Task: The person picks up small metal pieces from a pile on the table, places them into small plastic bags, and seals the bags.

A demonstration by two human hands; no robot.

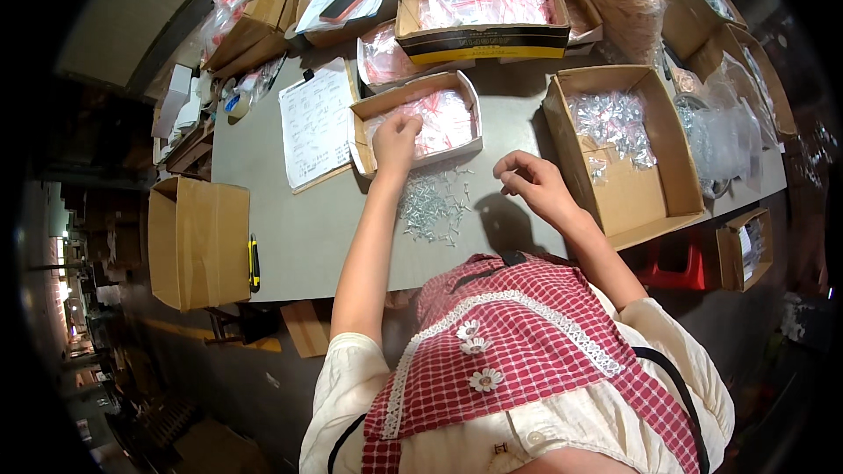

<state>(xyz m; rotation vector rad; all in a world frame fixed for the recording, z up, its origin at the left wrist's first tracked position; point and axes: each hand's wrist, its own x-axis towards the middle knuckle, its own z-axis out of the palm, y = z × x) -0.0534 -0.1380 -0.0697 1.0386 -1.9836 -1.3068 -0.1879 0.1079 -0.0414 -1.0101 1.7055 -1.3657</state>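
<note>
My left hand [397, 142] is at the left part of a small open cardboard box [465, 142], its fingers closed among small clear zip bags [446, 118] with red strips. What the fingertips pinch, if anything, is hidden. To the right, my right hand [537, 184] hovers above the table with thumb and fingers bent but apart, and nothing shows between them. On the table between the two forearms lies a loose pile of small silvery screws [430, 206]. A larger cardboard box [645, 202], right of my right hand, contains many filled small bags [613, 123].
A clipboard with a written sheet [314, 123] lies left of the small box. Behind stands a black-and-yellow box [492, 42] of zip bags, and a phone [349, 0] rests on papers. An upright carton [198, 246] and a yellow-black cutter [255, 263] are at the table's left edge.
</note>
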